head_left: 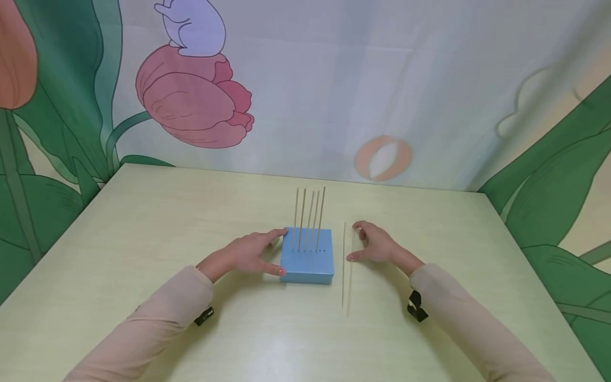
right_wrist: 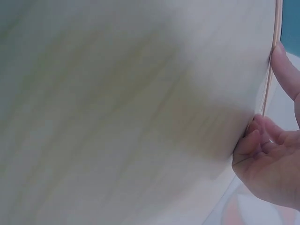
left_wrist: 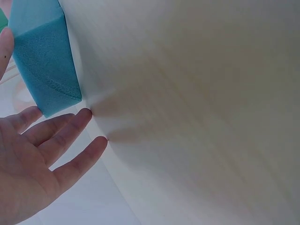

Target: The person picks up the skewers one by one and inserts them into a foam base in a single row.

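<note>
A light-blue block (head_left: 307, 261) lies on the table with several thin wooden sticks (head_left: 305, 217) upright in a row of small holes. Right of those sticks, two holes show no stick. My left hand (head_left: 249, 253) spans the block's left side, thumb at the front corner, index finger at the back; in the left wrist view its other fingers (left_wrist: 70, 131) stretch out nearly straight. To the right of the block lie two loose wooden sticks. My right hand (head_left: 374, 244) holds the right-hand stick (head_left: 350, 289), thumb along it and curled fingertips at its far end. The left-hand stick (head_left: 343, 270) lies beside it.
The pale wooden table (head_left: 238, 339) ends at a printed curtain (head_left: 305, 95) along its back edge. Green leaf prints (head_left: 563, 201) hang at both sides. Each wrist carries a small black mount (head_left: 417, 306) under the sleeve.
</note>
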Motion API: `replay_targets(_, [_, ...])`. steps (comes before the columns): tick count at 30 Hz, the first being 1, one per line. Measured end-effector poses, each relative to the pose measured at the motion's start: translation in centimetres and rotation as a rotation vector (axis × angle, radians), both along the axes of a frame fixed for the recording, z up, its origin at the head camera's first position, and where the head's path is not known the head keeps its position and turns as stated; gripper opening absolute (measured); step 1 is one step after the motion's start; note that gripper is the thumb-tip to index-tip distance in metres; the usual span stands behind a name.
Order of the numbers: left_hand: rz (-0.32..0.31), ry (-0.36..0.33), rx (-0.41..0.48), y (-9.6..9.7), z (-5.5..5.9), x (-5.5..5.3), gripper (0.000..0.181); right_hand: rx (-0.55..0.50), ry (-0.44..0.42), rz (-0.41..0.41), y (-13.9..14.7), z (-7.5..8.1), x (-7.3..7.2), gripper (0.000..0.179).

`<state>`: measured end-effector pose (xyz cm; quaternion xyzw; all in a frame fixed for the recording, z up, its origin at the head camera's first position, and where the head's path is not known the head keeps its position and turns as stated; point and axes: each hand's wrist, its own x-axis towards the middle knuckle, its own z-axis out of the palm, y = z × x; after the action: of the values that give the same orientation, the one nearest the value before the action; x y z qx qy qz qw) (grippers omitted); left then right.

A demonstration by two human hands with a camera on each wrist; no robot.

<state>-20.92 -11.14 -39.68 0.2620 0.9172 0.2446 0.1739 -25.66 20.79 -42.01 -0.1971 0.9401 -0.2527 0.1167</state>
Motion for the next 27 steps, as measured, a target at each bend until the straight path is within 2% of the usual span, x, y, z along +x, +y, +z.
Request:
replay_targets(5, [-0.001,-0.003,0.004,-0.1,0.1,0.0,0.097,-0.076,-0.042,-0.032,0.0,0.3,0.0,0.078])
replay_targets(12, [-0.006,-0.001,0.005,-0.1,0.3,0.1,0.096,-0.347,-0.21,-0.118,0.5,1.2,0.1,0.076])
replay_targets(16, [-0.009,-0.003,0.004,0.0,0.4,0.1,0.095,-0.452,-0.254,-0.129,0.6,1.6,0.2,0.073])
replay_targets(20, [-0.01,0.0,-0.001,0.0,0.3,0.2,0.095,-0.499,-0.229,-0.129,0.4,2.4,0.7,0.07])
replay_targets(27, [-0.007,0.002,0.002,0.0,0.4,0.3,0.094,-0.573,-0.109,-0.104,-0.2,4.6,2.0,0.073])
